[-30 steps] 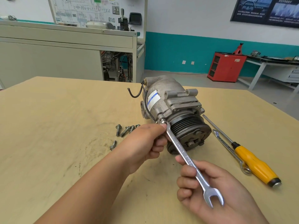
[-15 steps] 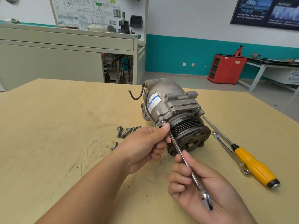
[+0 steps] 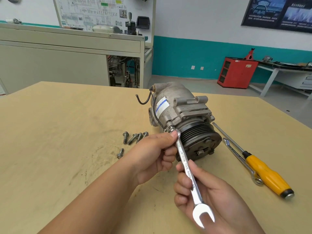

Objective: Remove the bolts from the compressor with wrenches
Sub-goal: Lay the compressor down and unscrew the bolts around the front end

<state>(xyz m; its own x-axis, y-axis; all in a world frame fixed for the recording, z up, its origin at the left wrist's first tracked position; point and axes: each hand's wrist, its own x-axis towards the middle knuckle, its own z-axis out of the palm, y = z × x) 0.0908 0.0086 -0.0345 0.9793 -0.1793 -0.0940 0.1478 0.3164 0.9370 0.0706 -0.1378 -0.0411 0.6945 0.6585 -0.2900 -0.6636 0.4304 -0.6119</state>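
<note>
Under wrench (image 3: 186,167) ring end, bolt (image 3: 172,128) half hidden

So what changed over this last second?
The right hand rolled the wrench edge-on, then back flat, its open end facing the camera again. The left hand still pinches the ring end on the bolt. The compressor, loose bolts and screwdriver stayed put.

- The left hand (image 3: 152,154) is curling its fingers and pinching the top end of the wrench (image 3: 184,163).
- The right hand (image 3: 212,200) is lying palm up, gripping the wrench lower down.
</note>
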